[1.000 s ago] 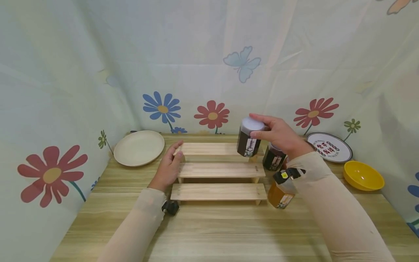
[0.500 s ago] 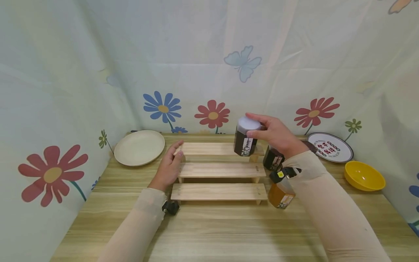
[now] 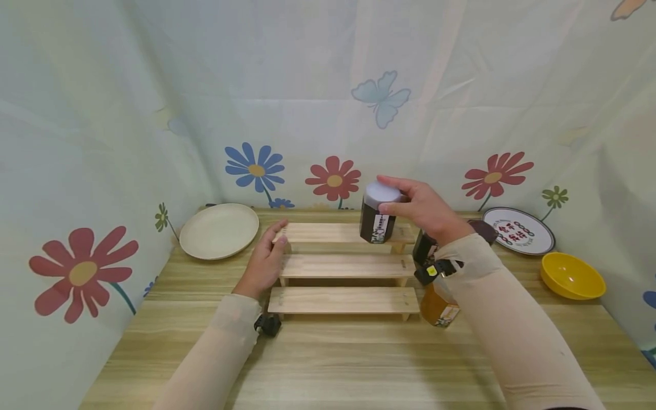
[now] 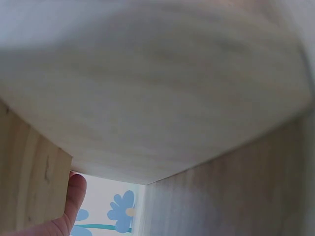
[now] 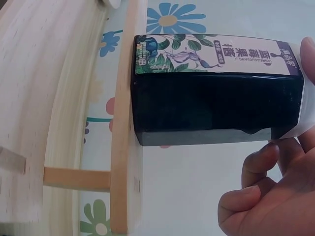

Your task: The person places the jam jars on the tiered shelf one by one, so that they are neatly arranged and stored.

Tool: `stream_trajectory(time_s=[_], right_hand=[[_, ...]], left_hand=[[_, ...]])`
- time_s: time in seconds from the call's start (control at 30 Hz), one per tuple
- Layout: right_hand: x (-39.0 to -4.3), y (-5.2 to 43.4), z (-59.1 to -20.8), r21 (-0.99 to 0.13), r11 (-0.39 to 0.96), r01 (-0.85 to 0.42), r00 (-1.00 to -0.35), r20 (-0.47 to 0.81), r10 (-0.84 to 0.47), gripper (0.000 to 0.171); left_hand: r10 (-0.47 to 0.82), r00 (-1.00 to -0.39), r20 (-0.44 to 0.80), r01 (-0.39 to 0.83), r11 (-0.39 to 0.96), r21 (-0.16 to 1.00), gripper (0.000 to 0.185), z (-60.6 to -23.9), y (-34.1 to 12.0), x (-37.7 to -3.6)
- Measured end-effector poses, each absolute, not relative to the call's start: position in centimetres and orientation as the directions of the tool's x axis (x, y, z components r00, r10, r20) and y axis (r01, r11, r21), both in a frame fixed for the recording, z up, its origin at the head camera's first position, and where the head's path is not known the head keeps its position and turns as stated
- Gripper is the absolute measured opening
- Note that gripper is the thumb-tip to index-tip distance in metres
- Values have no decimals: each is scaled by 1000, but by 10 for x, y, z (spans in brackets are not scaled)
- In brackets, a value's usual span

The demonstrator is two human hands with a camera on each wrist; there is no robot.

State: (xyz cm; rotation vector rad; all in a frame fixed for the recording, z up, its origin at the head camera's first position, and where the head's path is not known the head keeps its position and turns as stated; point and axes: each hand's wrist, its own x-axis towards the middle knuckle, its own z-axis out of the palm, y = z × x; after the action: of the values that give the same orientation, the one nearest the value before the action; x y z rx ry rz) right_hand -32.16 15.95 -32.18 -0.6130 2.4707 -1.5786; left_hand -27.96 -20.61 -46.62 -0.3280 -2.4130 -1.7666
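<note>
Just to the right of the wooden stand point(image 3: 343, 266), beside its lowest step, the amber jar point(image 3: 433, 306) is partly covered by the right wrist. If the sleeve point(image 3: 517, 319) drops too low, it could knock this jar, or the second dark jar point(image 3: 423, 247) behind it. At the stand's left end, the left hand point(image 3: 262, 265) touches the wood; I cannot tell whether its fingers pinch it. If they only rest, a sideways push could shift the stand. Over the right half of the stand's top step point(image 3: 323, 232), the right hand point(image 3: 422, 208) is clamped on the pale lid of the held dark jar point(image 3: 376, 225), which looks nearly upright. Because only the lid is gripped, the jar could slip or swing, and its base could catch the board.

Compared with one second ago, this jar is further left along the top step, while the left hand stays at its end.
</note>
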Motion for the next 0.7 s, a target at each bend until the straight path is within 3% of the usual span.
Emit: stream_trajectory(time_s=[0.7], right_hand=[[-327,136,-325,-923,305,-234,-914,102,-393,68]], left_hand=[[97,-967,235,253,303,919,49,-464,-206,-282]])
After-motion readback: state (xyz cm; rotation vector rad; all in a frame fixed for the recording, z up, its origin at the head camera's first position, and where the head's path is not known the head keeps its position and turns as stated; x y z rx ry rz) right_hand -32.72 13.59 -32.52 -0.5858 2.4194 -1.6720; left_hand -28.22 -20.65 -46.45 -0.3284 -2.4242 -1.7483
